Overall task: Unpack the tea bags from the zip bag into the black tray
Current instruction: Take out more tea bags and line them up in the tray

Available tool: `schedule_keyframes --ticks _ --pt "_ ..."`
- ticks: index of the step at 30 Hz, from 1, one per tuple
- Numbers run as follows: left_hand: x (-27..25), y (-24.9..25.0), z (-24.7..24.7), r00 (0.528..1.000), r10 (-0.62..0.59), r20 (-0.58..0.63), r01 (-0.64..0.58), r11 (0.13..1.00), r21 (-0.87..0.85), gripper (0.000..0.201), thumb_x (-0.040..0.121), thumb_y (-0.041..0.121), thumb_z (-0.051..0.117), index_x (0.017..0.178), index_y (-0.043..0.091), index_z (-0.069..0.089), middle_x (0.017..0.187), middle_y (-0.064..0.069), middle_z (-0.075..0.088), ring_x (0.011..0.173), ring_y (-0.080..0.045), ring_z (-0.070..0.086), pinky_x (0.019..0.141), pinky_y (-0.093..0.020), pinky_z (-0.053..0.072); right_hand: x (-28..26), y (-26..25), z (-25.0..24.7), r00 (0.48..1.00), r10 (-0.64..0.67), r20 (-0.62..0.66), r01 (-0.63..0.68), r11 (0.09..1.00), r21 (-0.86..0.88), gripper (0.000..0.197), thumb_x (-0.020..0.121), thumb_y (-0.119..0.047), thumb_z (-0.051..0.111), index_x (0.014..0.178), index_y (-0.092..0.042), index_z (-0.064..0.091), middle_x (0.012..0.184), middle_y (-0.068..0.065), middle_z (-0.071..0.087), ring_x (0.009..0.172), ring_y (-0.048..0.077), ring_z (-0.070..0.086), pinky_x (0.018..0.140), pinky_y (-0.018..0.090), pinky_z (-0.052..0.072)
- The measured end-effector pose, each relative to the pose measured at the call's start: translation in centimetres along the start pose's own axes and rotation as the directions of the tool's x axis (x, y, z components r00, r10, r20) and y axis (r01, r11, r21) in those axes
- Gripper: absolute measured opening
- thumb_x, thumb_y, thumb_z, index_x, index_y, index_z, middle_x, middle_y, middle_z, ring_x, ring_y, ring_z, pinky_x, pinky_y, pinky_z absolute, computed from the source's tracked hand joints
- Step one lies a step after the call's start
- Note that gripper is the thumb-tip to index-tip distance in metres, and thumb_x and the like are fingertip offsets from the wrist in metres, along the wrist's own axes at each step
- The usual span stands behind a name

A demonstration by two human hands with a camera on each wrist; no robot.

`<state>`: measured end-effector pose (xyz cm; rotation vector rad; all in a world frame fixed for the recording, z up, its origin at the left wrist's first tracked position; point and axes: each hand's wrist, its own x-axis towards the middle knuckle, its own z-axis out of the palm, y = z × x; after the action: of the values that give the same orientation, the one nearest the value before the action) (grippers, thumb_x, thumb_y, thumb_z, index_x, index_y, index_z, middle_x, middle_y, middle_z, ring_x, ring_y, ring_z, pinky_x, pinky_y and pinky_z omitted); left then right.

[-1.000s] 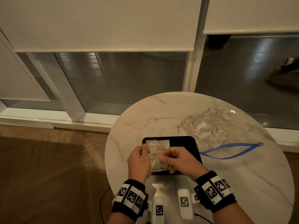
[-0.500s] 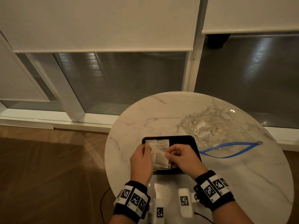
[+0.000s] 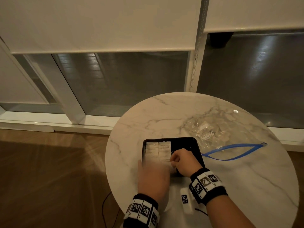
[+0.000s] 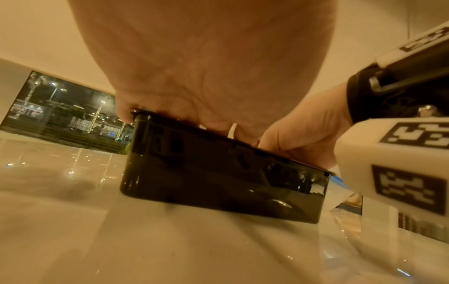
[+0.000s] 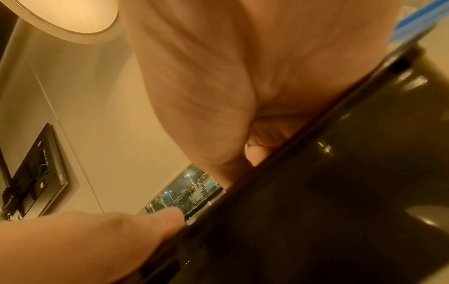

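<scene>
White tea bags (image 3: 158,151) beside right grip (image 3: 184,162)

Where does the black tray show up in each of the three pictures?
Head: black tray at lower centre, on the marble table.
Left wrist: its side wall fills the middle.
Right wrist: its dark wall covers the lower right.
Shared landmark: the right hand at its rim.
</scene>
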<state>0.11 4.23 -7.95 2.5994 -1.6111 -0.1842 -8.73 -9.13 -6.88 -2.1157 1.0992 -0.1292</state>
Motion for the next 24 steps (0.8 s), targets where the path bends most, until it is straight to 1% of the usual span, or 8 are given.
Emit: schedule_keyframes --ticks 3,5,9,12,16,18,21,24 --pt "0.2 -0.2 0.6 0.999 -0.002 0.037 0.004 0.998 -0.056 0.073 0.091 0.052 -0.001 0.104 0.028 0.066 0.105 0.004 0.064 0.11 -0.016 0.055 0.122 -0.057 0.007 0.2 -0.2 0.3 1.0 0.012 0.02 -0.011 1.0 -0.024 0.019 0.089 -0.015 0.072 0.078 -0.029 0.067 0.081 -0.007 0.069 0.082 0.008 0.066 0.081 0.024 0.056" --pt "0.4 -0.3 0.8 0.999 -0.017 0.045 0.021 0.996 -0.087 0.068 0.091 0.053 0.0 0.104 0.029 0.062 0.104 0.005 0.063 0.109 -0.016 0.055 0.122 -0.056 0.008 0.4 -0.2 0.4 1.0 0.019 0.015 -0.019 0.999 -0.038 0.02 0.087 -0.014 0.073 0.076 -0.03 0.068 0.081 -0.007 0.07 0.083 0.008 0.067 0.084 0.026 0.057" --pt "0.2 -0.4 0.7 0.999 -0.033 0.037 0.038 0.992 -0.119 0.049 0.099 0.051 0.012 0.104 0.033 0.057 0.101 0.007 0.061 0.106 -0.014 0.055 0.121 -0.053 0.012 0.8 -0.3 0.7 0.999 0.035 0.006 -0.035 0.999 -0.036 0.01 0.086 -0.015 0.075 0.081 -0.024 0.073 0.084 -0.006 0.071 0.085 0.009 0.067 0.085 0.027 0.057" --pt "0.0 -0.2 0.1 0.998 -0.021 0.054 0.027 0.994 -0.108 0.043 0.104 0.046 0.02 0.11 0.033 0.061 0.106 0.005 0.061 0.11 -0.016 0.053 0.121 -0.054 0.011 1.1 -0.2 1.0 0.997 0.07 -0.024 -0.07 0.998 0.011 0.005 0.086 -0.02 0.075 0.082 -0.021 0.073 0.083 -0.004 0.07 0.082 0.009 0.067 0.08 0.026 0.057" --pt "-0.5 0.1 -0.8 0.999 -0.008 0.05 0.013 0.995 -0.098 0.042 0.106 0.042 0.024 0.114 0.031 0.063 0.109 0.003 0.061 0.112 -0.017 0.052 0.12 -0.055 0.012 1.6 0.2 1.0 0.982 0.163 -0.091 -0.158 0.986 0.06 0.013 0.087 -0.019 0.073 0.075 -0.018 0.073 0.075 0.0 0.071 0.073 0.014 0.07 0.076 0.034 0.062" --pt "-0.7 0.1 -0.8 0.998 0.008 0.06 -0.003 0.996 -0.085 0.039 0.106 0.039 0.026 0.118 0.028 0.062 0.112 0.002 0.061 0.114 -0.018 0.05 0.12 -0.055 0.012 1.7 0.0 1.0 0.984 0.171 -0.058 -0.168 0.985 0.042 0.003 0.084 -0.018 0.076 0.081 -0.018 0.075 0.081 -0.001 0.072 0.08 0.013 0.069 0.079 0.031 0.06" --pt "-0.5 0.0 -0.6 0.999 -0.019 0.041 0.023 0.993 -0.114 0.043 0.105 0.043 0.023 0.111 0.03 0.063 0.106 0.004 0.062 0.11 -0.018 0.053 0.12 -0.055 0.015 1.9 -0.1 1.4 0.981 0.187 -0.051 -0.185 0.982 0.031 0.013 0.08 -0.019 0.08 0.091 -0.023 0.074 0.091 -0.004 0.07 0.089 0.012 0.066 0.085 0.03 0.058" --pt "-0.4 -0.2 -0.2 0.999 -0.022 0.044 0.027 0.993 -0.113 0.048 0.103 0.046 0.018 0.11 0.032 0.063 0.105 0.004 0.06 0.11 -0.017 0.052 0.12 -0.052 0.013 2.1 -0.2 1.6 0.976 0.204 -0.073 -0.202 0.979 0.034 0.012 0.079 -0.016 0.079 0.086 -0.024 0.073 0.087 -0.005 0.069 0.088 0.013 0.066 0.083 0.03 0.057"
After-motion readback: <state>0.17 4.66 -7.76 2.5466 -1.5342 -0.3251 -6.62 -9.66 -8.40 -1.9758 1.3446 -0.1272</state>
